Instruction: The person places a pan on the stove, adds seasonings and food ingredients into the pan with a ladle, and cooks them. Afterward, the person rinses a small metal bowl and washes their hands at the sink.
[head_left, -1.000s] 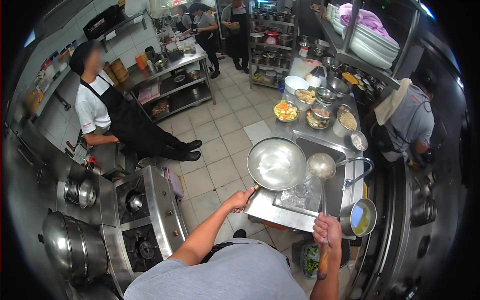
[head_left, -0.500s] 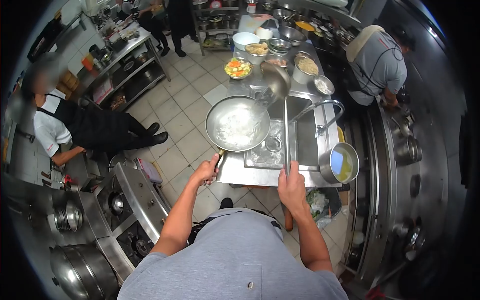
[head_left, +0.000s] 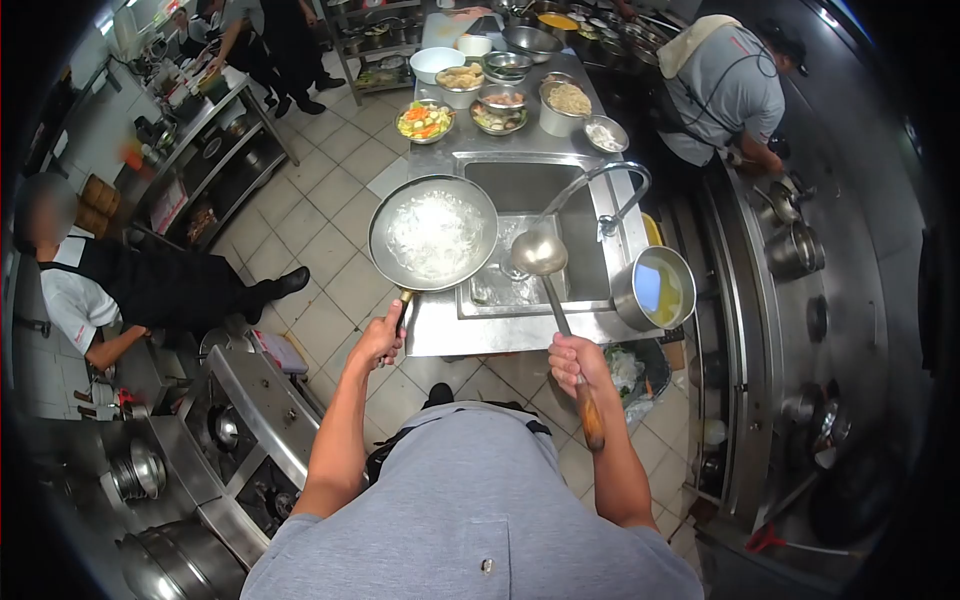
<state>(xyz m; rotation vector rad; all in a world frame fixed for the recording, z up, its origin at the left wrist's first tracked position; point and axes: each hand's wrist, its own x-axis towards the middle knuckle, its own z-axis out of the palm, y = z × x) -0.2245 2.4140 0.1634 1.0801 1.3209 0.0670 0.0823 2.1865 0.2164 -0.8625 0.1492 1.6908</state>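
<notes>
My left hand [head_left: 380, 338] is wrapped round the handle of a round metal pan [head_left: 433, 234], which holds clear, rippling liquid beside the sink's left edge. In my right hand [head_left: 578, 362] is the shaft of a long ladle [head_left: 540, 252] with a wooden end pointing down toward me. The ladle's bowl hangs over the sink [head_left: 520, 180], right of the pan and apart from it. A curved faucet [head_left: 630, 172] arches over the sink's right side. To its right stands a metal pot [head_left: 654, 288] with yellowish liquid.
Bowls of cut vegetables [head_left: 425, 121] and other food stand beyond the sink. A co-worker [head_left: 725, 85] bends at the right-hand counter; another person [head_left: 150, 275] is at the left. The stove [head_left: 245, 425] lies lower left, and a bin [head_left: 640, 372] sits under the counter's front edge.
The ladle has come down from above the pan's right side to over the sink, its bowl now nearer me. Liquid no longer streams between ladle and pan. The view has shifted.
</notes>
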